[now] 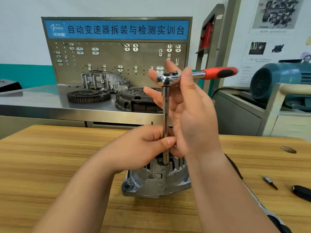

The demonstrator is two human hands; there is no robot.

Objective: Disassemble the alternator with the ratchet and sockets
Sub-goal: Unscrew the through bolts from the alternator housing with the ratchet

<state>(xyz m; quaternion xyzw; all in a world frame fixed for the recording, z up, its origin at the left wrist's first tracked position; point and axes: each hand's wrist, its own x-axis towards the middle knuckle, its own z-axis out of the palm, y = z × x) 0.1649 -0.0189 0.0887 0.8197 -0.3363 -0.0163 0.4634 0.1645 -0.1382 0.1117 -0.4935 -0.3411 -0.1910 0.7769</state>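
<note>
A grey metal alternator stands on the wooden table in front of me. A long chrome extension bar rises upright from its top, its lower end set into the housing. A ratchet with a red and black handle sits on top of the bar, handle pointing right. My left hand pinches the bar low down, just above the alternator. My right hand is raised around the ratchet head, fingers spread, thumb side against the head.
A loose bit and a black object lie on the table at the right. Behind stands a steel bench with a flywheel, a clutch cover, a housing and a pegboard. A blue motor sits at far right.
</note>
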